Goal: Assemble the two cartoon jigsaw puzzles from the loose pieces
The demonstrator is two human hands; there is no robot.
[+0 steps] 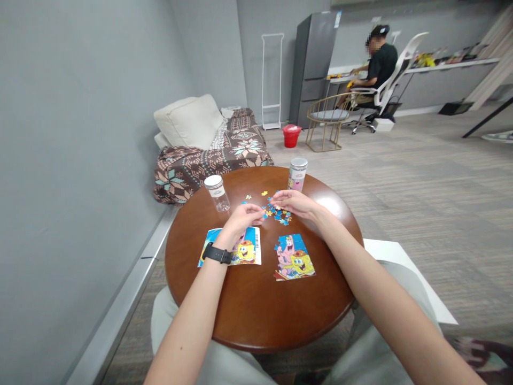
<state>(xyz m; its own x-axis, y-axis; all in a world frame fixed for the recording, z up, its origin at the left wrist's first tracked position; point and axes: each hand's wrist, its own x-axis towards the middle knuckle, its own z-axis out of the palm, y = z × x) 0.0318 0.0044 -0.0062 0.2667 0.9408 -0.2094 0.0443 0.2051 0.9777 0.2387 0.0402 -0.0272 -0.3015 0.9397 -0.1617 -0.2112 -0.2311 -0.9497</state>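
My left hand (245, 216), with a black watch on its wrist, is over the table just left of a loose pile of jigsaw pieces (278, 214). Its fingertips are pinched together, with a small blue piece at their tips. Over the far side of the pile is my right hand (295, 203), its fingers drawn together; what they hold, if anything, is hidden. A partly assembled cartoon jigsaw (295, 258) lies nearer to me, its left edge uneven. Under my left wrist lies a printed picture sheet (250, 250) with the same characters, partly covered.
On the round brown table (256, 315) stand a clear jar (218, 197) with a white lid and a second lidded jar (297, 174). Beyond are a covered sofa (236, 144), a red bucket (291, 136) and a wire chair (329, 115). A person (382, 64) sits at a far desk.
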